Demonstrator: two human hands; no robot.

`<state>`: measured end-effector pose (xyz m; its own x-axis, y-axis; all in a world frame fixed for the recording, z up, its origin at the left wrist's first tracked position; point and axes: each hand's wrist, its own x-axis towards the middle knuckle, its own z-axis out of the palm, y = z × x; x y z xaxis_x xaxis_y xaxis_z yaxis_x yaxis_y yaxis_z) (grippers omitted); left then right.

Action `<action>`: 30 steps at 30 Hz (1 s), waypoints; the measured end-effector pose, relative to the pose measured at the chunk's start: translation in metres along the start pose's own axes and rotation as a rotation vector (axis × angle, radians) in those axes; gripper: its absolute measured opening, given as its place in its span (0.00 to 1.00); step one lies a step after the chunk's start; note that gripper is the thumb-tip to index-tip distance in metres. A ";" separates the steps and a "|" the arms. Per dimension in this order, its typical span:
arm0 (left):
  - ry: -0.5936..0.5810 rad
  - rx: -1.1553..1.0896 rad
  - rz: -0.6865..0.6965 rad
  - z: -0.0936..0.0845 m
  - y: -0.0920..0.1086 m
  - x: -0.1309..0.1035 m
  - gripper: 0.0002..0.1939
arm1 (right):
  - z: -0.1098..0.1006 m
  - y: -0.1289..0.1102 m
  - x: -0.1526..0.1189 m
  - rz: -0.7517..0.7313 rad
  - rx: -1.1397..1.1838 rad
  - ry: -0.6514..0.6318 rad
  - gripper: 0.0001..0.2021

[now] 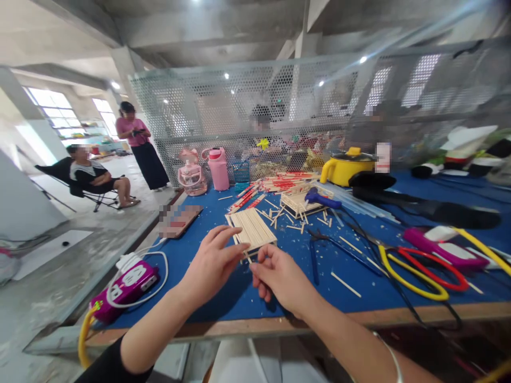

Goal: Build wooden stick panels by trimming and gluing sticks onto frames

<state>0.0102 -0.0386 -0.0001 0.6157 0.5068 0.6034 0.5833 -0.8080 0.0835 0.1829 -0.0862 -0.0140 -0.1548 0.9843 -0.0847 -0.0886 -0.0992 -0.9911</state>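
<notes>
A small structure of pale wooden sticks (253, 229), with a flat slatted top, rests on the blue table (223, 303). My left hand (217, 258) is at its left front side, fingers spread, fingertips by its edge. At the structure's front corner, my right hand (277, 274) pinches a short stick (247, 257) between thumb and forefinger. Behind to the right is a second stick structure (295, 204), with a blue glue gun (323, 198) lying over it. Cut stick pieces are scattered between the two.
Blue-handled pliers (343, 250) and scissors (419, 271) lie to the right. A purple power strip (125, 287) and a phone (183, 221) are at left. Pink bottles (218, 169) and a yellow pot (349, 167) stand behind. Two people (138, 138) are beyond the table at left.
</notes>
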 end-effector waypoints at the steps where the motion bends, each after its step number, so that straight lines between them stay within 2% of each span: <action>1: -0.020 0.030 0.069 -0.004 0.004 0.001 0.13 | -0.005 -0.003 -0.007 0.004 0.013 -0.028 0.13; 6: -0.141 0.033 0.343 -0.021 0.033 0.014 0.13 | -0.034 -0.021 -0.051 0.072 0.063 -0.146 0.17; 10: -0.228 -0.098 0.421 -0.023 0.062 0.028 0.09 | -0.055 -0.032 -0.082 0.101 0.090 -0.182 0.18; 12: -0.252 -0.165 0.395 -0.019 0.075 0.035 0.07 | -0.069 -0.032 -0.088 0.078 0.080 -0.172 0.17; 14: -0.277 -0.250 0.245 -0.015 0.086 0.043 0.09 | -0.088 -0.028 -0.085 0.003 -0.006 -0.075 0.16; 15: -0.293 -0.307 0.117 -0.012 0.089 0.047 0.11 | -0.099 -0.025 -0.080 -0.046 -0.108 0.016 0.16; 16: -0.318 -0.376 -0.032 -0.009 0.092 0.052 0.13 | -0.109 -0.022 -0.073 -0.107 -0.270 0.176 0.17; 17: -0.349 -0.460 -0.193 -0.005 0.093 0.056 0.14 | -0.120 -0.018 -0.066 -0.164 -0.520 0.378 0.16; 19: -0.419 -0.664 -0.481 0.006 0.092 0.064 0.16 | -0.136 -0.011 -0.051 -0.089 -1.158 0.589 0.11; 20: -0.452 -0.776 -0.604 0.013 0.090 0.066 0.16 | -0.141 -0.008 -0.045 -0.055 -1.287 0.621 0.09; 22: -0.467 -0.966 -0.750 0.028 0.086 0.069 0.16 | -0.146 -0.005 -0.036 0.017 -1.436 0.631 0.11; 26: -0.429 -1.072 -0.822 0.050 0.082 0.071 0.15 | -0.152 -0.008 -0.028 0.052 -1.490 0.604 0.14; 30: -0.449 -1.109 -0.880 0.054 0.081 0.075 0.13 | -0.165 -0.010 -0.022 0.040 -1.484 0.510 0.09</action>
<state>0.1327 -0.0497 0.0092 0.5165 0.8240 -0.2328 0.2821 0.0930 0.9549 0.3491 -0.0831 -0.0194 0.2298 0.9587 0.1677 0.9642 -0.2008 -0.1732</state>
